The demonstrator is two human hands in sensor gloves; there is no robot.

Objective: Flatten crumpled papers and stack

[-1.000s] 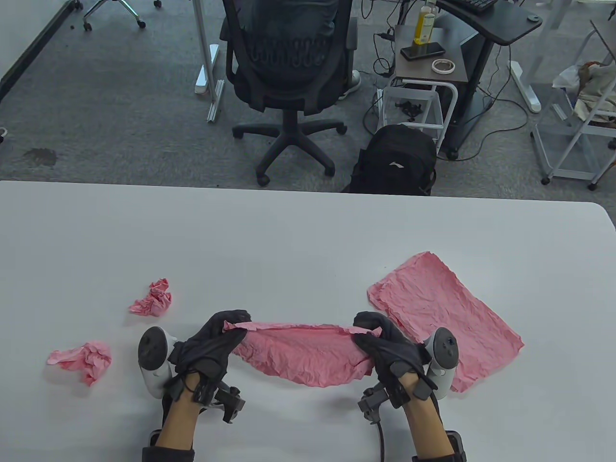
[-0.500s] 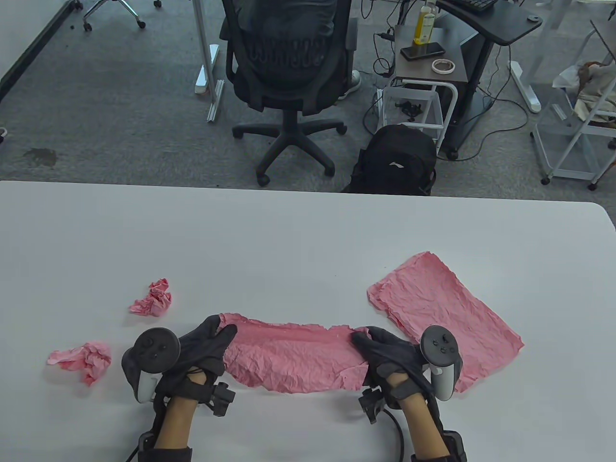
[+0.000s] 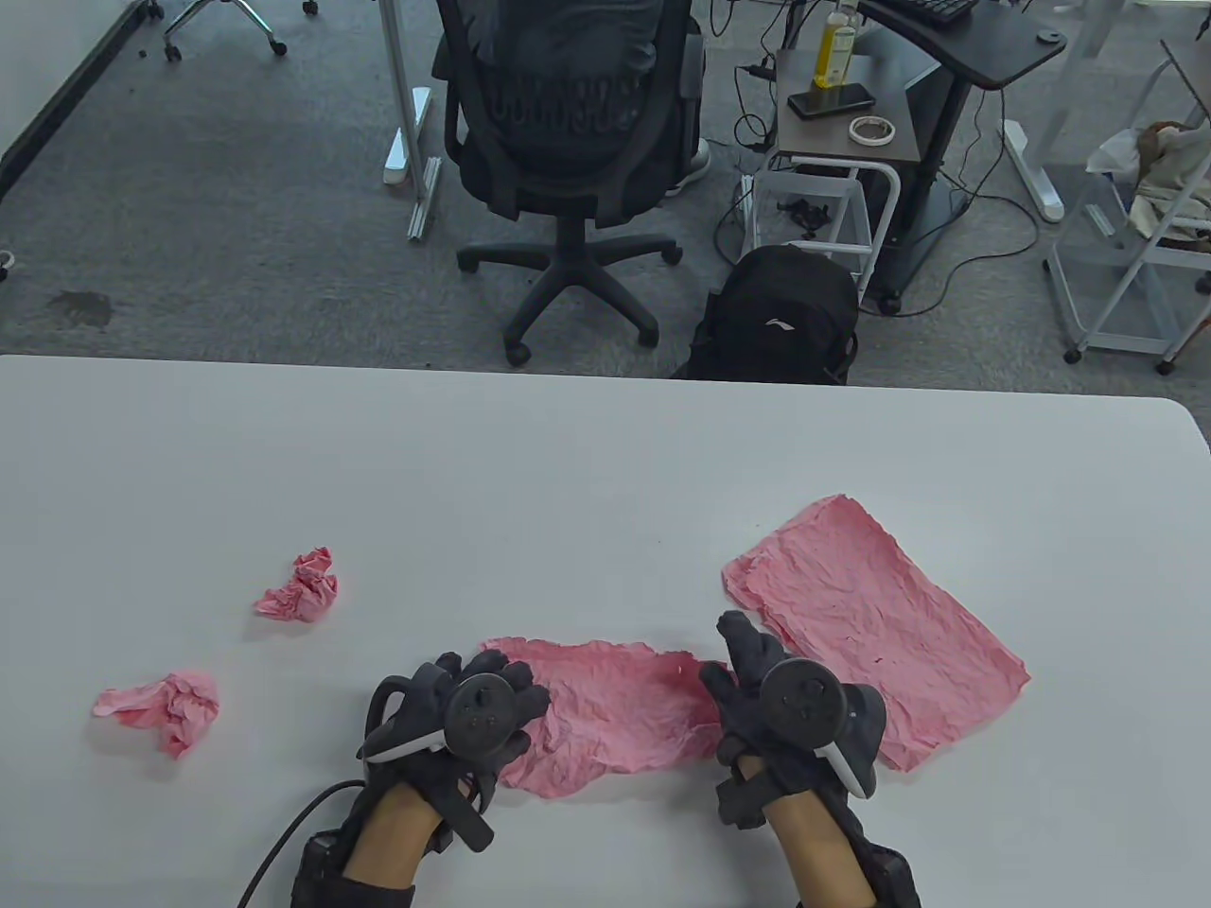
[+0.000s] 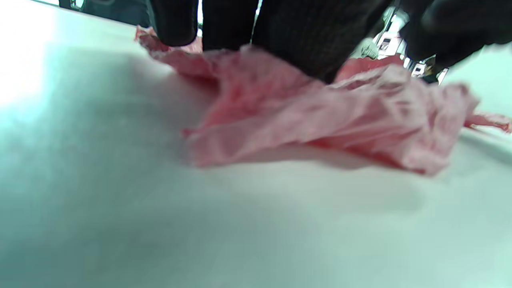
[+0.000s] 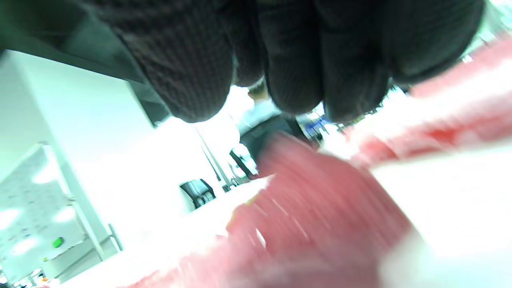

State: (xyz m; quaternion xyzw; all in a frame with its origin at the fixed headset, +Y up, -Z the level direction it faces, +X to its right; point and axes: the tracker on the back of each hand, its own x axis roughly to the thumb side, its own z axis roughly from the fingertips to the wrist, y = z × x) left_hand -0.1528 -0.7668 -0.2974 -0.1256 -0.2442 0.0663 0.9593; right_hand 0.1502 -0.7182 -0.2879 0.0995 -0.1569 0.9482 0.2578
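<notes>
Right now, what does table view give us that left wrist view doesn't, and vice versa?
Only the table view shows the two crumpled balls to the left, the flattened sheet to the right, and the right hand on the working sheet's right end.

Only the left wrist view shows the working sheet's near edge raised off the table, not flat.

Both show the left hand pressing on the working sheet.

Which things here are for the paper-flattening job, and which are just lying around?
For the job: sheet being pressed, flattened sheet, crumpled ball, second crumpled ball, left hand, right hand.
Just lying around: office chair, black backpack, tape roll.
</notes>
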